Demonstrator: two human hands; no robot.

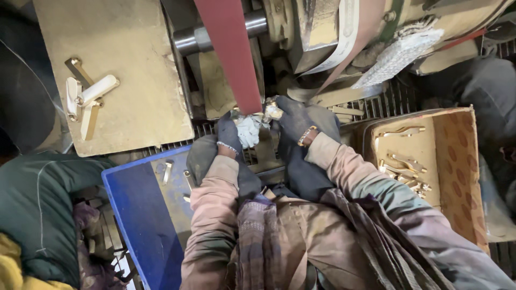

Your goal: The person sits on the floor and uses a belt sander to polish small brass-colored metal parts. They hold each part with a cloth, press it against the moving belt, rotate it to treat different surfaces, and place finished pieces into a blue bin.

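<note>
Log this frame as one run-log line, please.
left hand: gloved, on pale cloth wad | right hand: gloved, pressing wad at red sanding belt | blue tray left | cardboard box of brass parts right

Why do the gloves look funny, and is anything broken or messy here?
The left hand and right hand wear dark, grimy gloves and press a small metal piece wrapped in pale cloth at the red sanding belt. The cardboard box of brass parts looks worn and stained. Nothing looks spilled.
</note>
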